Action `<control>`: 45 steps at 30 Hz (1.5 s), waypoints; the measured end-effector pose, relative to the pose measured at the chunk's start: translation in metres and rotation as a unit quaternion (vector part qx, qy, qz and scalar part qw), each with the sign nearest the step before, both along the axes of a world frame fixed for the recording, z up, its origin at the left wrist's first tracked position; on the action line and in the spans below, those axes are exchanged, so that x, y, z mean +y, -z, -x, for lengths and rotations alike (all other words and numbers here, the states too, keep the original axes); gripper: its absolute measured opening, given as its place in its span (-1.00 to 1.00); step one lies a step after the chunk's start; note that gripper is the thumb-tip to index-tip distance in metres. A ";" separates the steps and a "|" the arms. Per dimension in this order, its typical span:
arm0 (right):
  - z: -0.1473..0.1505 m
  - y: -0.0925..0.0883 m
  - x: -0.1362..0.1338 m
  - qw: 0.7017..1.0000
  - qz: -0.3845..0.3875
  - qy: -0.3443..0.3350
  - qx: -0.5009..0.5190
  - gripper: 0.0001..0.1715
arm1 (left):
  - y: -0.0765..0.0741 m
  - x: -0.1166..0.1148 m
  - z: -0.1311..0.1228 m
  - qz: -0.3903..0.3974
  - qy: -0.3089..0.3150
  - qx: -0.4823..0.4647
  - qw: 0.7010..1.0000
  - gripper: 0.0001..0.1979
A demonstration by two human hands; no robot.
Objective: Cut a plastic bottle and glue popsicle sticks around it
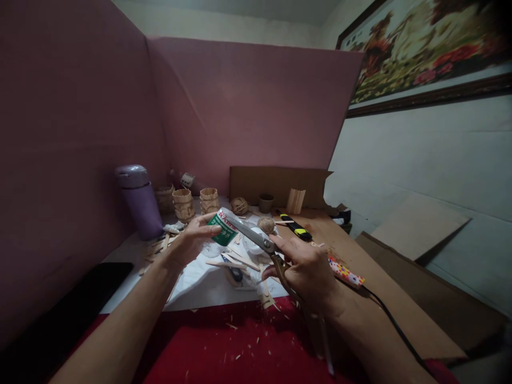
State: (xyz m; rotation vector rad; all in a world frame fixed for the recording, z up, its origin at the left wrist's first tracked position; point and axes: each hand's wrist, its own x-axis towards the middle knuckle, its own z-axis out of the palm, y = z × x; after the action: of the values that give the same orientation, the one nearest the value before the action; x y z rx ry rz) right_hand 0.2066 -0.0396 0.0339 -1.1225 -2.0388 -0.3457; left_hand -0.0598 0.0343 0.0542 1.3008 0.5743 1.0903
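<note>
Between the thumb and fingers of my left hand (194,237) is a cut piece of plastic bottle (222,232) with a green label bearing red and white print. My right hand (311,269) is wrapped round the handles of a pair of scissors (256,237). Their blades point left and meet the upper right edge of the bottle piece; whether they bite into it I cannot tell. Under both hands lie scattered wooden sticks (242,260) and a dark-handled tool (236,273) on white paper (192,288).
Two stick-covered cups (183,205) stand at the back left beside a purple bottle (142,205). Twine balls (265,224), a small dark pot (266,202) and a yellow-black cutter (295,228) lie farther back. A patterned, corded tool (346,272) rests at the right.
</note>
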 end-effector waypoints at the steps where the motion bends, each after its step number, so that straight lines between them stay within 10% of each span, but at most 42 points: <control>1: 0.001 0.000 0.000 1.000 -0.001 -0.001 0.004 -0.22 | 0.000 0.000 0.000 0.002 -0.003 -0.001 1.000 -0.49; 23: 0.011 0.006 -0.006 0.990 0.058 -0.060 0.113 -0.46 | -0.002 -0.003 -0.003 0.005 0.009 -0.026 1.000 -0.57; 31: 0.014 -0.004 -0.002 0.922 0.199 -0.092 0.318 -0.52 | -0.002 -0.004 -0.008 -0.077 -0.076 0.060 0.992 -0.35; 34: 0.014 -0.003 0.000 0.879 0.259 -0.129 0.379 -0.51 | 0.003 -0.008 -0.020 -0.182 -0.182 0.157 0.954 -0.24; 38: 0.022 -0.002 -0.003 0.815 0.310 -0.160 0.463 -0.55 | 0.013 -0.018 -0.040 -0.416 -0.281 0.266 0.823 -0.33; 45: 0.029 0.001 -0.001 0.767 0.330 -0.141 0.532 -0.49 | 0.026 -0.030 -0.057 -0.596 -0.273 0.311 0.689 -0.36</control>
State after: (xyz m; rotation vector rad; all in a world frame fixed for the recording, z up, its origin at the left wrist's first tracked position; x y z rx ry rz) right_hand 0.1773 -0.0402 0.0333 -0.9844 -1.2008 1.0414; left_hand -0.0024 0.0045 0.0281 2.8568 0.8075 1.5971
